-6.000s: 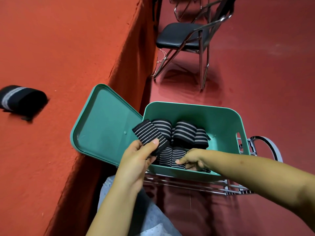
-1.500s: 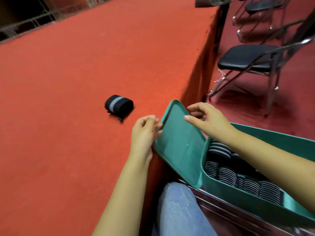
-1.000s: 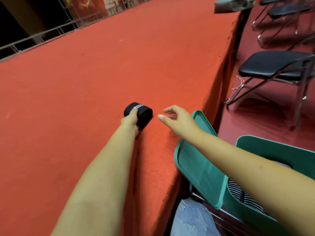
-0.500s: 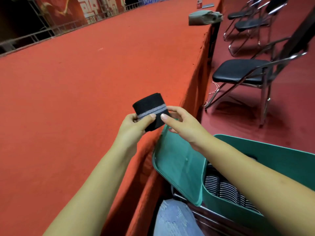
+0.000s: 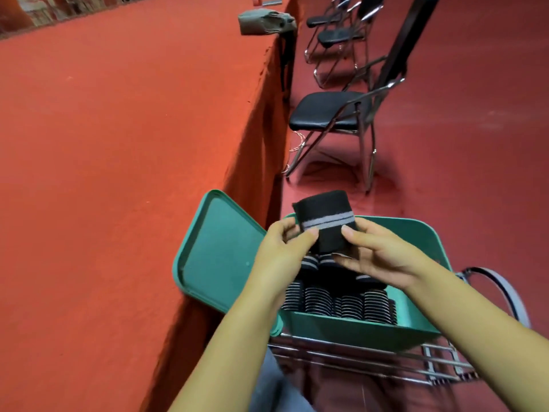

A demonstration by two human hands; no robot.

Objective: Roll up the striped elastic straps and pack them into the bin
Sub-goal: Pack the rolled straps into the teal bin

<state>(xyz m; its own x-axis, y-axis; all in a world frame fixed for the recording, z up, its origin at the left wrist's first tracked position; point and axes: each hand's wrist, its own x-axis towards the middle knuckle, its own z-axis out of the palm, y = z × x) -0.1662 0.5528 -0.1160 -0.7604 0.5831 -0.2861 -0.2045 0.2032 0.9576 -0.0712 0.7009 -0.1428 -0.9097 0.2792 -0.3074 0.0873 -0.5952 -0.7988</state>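
A rolled black strap (image 5: 325, 217) with a grey stripe is held up over the green bin (image 5: 356, 328). My left hand (image 5: 282, 251) pinches its left side with thumb and fingers. My right hand (image 5: 377, 254) holds its right side, thumb on the front and fingers curled underneath. Inside the bin lie several rolled striped straps (image 5: 335, 300), partly hidden by my hands. The bin's green lid (image 5: 217, 254) stands open, leaning against the red table's side.
The red felt-covered table (image 5: 118, 144) runs along the left. The bin sits on a metal rack (image 5: 371, 358) with a loose strap loop (image 5: 502, 289) at its right. Black folding chairs (image 5: 332, 114) stand behind, and a grey bundle (image 5: 264, 22) lies at the table's far end.
Both hands have carried the rolled strap from over the table edge to above the open bin. The view has swung right and down toward the bin.
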